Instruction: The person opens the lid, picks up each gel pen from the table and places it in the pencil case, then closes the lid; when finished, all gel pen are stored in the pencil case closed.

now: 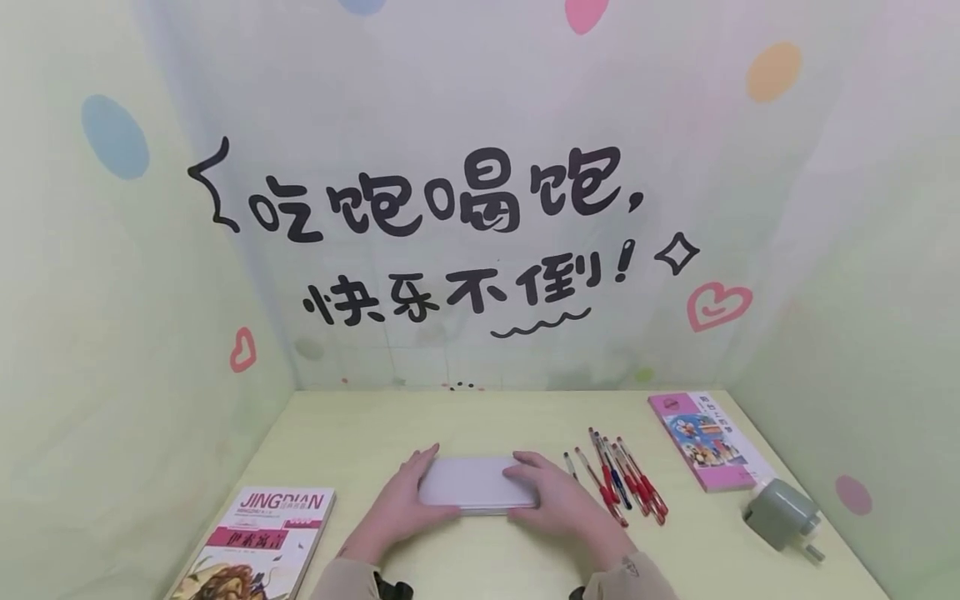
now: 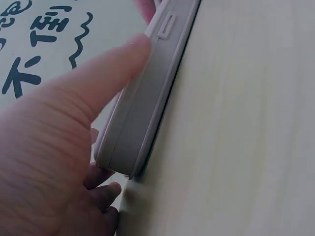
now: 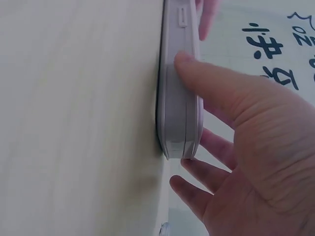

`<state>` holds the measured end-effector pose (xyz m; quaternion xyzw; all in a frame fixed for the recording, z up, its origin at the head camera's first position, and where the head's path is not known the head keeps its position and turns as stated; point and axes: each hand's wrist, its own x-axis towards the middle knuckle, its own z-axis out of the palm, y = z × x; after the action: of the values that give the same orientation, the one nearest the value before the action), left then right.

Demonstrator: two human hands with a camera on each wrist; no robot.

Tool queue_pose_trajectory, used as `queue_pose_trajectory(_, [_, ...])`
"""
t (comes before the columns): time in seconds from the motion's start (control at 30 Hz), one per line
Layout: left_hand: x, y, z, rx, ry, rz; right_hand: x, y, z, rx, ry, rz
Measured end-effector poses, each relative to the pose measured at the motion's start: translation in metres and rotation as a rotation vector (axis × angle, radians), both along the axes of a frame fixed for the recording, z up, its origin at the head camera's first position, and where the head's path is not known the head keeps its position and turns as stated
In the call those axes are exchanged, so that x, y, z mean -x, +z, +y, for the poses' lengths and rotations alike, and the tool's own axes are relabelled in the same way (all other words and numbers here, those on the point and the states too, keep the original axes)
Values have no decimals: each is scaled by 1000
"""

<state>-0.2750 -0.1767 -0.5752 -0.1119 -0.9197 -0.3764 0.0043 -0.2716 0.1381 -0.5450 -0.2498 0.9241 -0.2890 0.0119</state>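
A flat, pale lilac case (image 1: pixel 477 482) with rounded edges and a small latch on its front side lies low over the table in front of me. My left hand (image 1: pixel 405 504) holds its left end, the thumb along the front side and the fingers around the far side. At the right end, my right hand (image 1: pixel 555 498) grips it in the same way. In the left wrist view, the left thumb presses the side of the case (image 2: pixel 142 113) close to the latch. The right wrist view has the right thumb on the side of the case (image 3: pixel 178 108), with several fingers at its end.
Several red and blue pens (image 1: pixel 618 479) lie loose right of the case. A pink-covered book (image 1: pixel 701 446) is at the back right, with a grey-green object (image 1: pixel 782 512) with a short stub before it. Another book (image 1: pixel 258 542) lies front left. Printed cloth walls surround the table.
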Motion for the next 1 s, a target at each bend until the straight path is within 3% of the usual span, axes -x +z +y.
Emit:
queue_pose_trajectory(0.2, [0,-8,-7,-4,2,11,-2,-3,-1,16,-23,-1])
queue_pose_trajectory(0.67, [-5,0,-5,-10,44,-7,-4,3,0,-20,5,20])
queue_pose_trajectory(0.87, [-4,0,-6,-10,38,9,-1,8,5,46,8,-72])
queue_pose_trajectory(1.0, [-4,-1,-5,-20,34,4,4,7,10,153,-15,-104])
